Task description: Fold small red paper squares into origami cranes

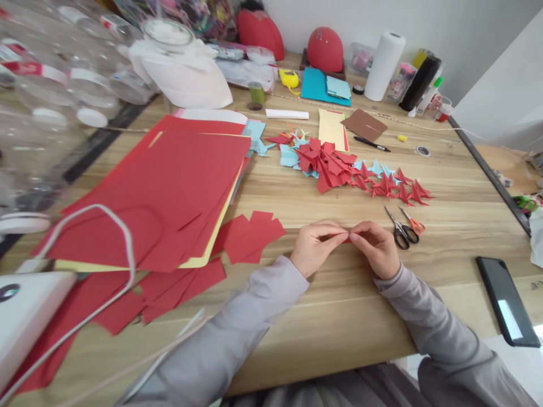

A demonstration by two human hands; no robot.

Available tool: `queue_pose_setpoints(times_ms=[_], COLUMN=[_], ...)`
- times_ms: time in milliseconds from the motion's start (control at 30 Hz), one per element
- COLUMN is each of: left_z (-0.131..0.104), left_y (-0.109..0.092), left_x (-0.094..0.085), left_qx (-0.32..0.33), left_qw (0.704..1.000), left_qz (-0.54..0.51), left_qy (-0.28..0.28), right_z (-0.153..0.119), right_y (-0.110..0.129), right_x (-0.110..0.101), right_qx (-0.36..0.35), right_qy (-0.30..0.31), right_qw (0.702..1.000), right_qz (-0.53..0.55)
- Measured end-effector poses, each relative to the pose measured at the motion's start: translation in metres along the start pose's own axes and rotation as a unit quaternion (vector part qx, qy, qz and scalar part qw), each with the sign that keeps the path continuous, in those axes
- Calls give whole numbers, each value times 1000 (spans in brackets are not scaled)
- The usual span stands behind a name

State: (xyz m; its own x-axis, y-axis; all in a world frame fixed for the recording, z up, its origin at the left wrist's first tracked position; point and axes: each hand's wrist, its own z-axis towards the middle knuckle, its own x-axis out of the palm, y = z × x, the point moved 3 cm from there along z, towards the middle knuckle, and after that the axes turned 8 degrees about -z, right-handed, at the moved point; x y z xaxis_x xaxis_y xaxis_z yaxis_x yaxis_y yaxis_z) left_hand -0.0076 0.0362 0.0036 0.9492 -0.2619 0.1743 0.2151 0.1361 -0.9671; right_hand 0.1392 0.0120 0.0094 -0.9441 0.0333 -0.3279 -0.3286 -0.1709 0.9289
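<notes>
Between my fingertips is a small folded piece of red paper, mostly hidden by the fingers. My left hand pinches it from one side and my right hand from the other, both just above the table. Beyond the hands lies a heap of folded red paper pieces, with pointed red paper shapes and some light blue ones beside it. Cut red paper squares lie left of my left hand. Black-handled scissors and small orange-handled scissors rest close to my right hand.
Large red sheets are stacked at the left, near a white device with a cable. Plastic bottles crowd the far left. A phone lies at the right. A tape measure and paper roll stand at the back.
</notes>
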Motion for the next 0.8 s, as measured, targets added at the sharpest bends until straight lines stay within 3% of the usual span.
queue_pose_setpoints(times_ms=[367, 667, 800], left_z=[-2, -4, -3], left_y=[0, 0, 1], left_x=[0, 1, -1], left_qx=[17, 53, 78], left_qw=[1000, 993, 988], left_qz=[17, 107, 129], left_qy=[-8, 15, 9], right_z=[0, -1, 0], right_y=[8, 5, 0], right_x=[-3, -5, -11], right_qx=[-86, -69, -33], right_qy=[-9, -19, -67], right_qw=[991, 991, 995], right_qz=[-103, -114, -67])
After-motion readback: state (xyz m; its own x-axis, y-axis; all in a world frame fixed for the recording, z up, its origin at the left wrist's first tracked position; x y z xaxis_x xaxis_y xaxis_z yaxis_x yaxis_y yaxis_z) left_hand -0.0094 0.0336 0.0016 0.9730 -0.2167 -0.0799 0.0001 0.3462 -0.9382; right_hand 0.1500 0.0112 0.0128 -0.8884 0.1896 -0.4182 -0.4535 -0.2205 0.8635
